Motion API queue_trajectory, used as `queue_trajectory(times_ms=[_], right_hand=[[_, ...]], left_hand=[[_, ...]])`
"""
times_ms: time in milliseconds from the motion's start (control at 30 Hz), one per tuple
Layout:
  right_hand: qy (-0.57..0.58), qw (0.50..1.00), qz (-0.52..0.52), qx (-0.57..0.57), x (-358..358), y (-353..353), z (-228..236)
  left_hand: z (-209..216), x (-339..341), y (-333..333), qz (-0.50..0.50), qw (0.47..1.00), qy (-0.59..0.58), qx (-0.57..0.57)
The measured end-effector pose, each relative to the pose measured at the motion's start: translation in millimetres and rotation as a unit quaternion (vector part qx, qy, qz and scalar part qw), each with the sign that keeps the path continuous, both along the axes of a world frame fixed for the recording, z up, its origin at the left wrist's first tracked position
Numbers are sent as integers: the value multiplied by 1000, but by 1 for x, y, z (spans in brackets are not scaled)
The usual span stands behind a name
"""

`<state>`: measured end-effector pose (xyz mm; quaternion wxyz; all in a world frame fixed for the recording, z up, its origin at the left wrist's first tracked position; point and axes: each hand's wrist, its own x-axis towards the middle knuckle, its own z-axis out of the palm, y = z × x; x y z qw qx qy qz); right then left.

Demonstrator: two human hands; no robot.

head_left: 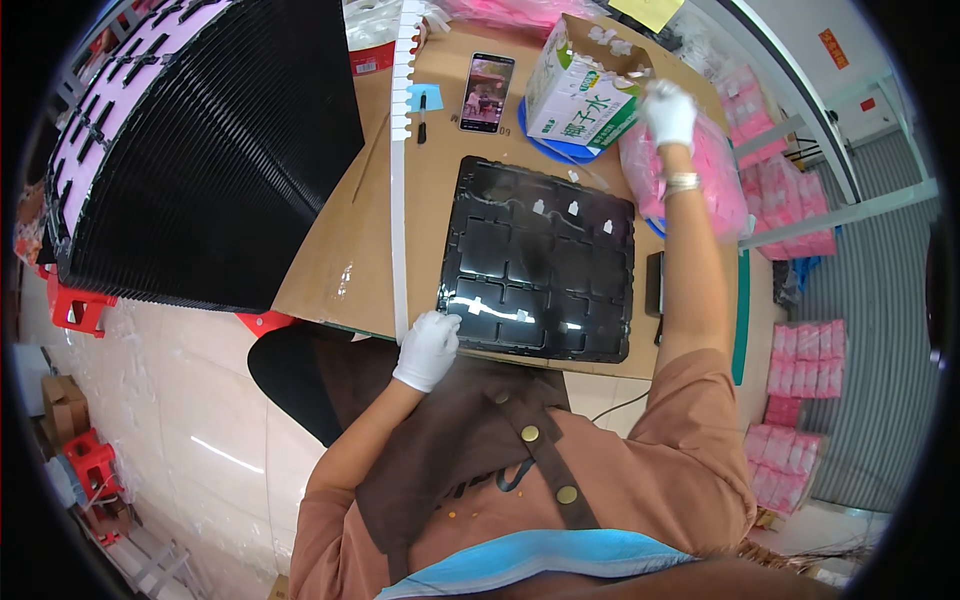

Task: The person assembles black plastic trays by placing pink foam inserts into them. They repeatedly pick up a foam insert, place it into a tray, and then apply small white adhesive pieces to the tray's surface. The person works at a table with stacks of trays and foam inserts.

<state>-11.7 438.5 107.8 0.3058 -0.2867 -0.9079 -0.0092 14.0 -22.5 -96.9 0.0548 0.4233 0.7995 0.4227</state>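
Note:
A black plastic compartment tray [536,262] lies on the cardboard-covered table in front of me. Small white pieces [573,208] sit in several of its upper compartments. My left hand [428,352], in a white glove, has its fingers closed at the tray's lower left corner. Stretched far forward, my right hand [670,113], also gloved, is beside the right edge of an open white and green carton [578,105]. Its fingers look curled together and slightly blurred, and what they hold, if anything, is too small to make out. White scraps show inside the carton.
A tall stack of black trays [220,160] stands at the left. A long white notched strip [400,200] runs along the table. Beyond the tray lie a phone [487,92] and a pen [422,118]. Pink bagged goods [715,190] sit at the right, near a metal frame [840,215].

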Motion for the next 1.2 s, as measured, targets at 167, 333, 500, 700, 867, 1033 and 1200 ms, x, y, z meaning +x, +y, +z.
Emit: queue_trajectory(times_ms=[167, 333, 500, 700, 867, 1033, 1200], right_hand=[[-527, 848, -53, 29, 109, 26, -180], [-35, 894, -103, -435, 141, -12, -207], [-46, 880, -82, -466, 138, -11, -197], [-169, 880, -26, -443, 134, 2, -192], [-205, 861, 8, -465, 130, 1, -179], [-204, 869, 6, -451, 133, 0, -176], [-146, 865, -38, -478, 129, -8, -177]], left_hand=[[1, -1, 5, -31, 999, -16, 14], [-4, 0, 1, -16, 1000, -10, -10], [-2, 0, 2, -6, 1000, -7, -18], [-1, 1, 3, -1, 1000, 3, -21], [-1, -1, 3, -8, 999, -8, -33], [0, -1, 4, -9, 1000, -3, -24], [-2, 0, 3, -4, 1000, -2, -25]])
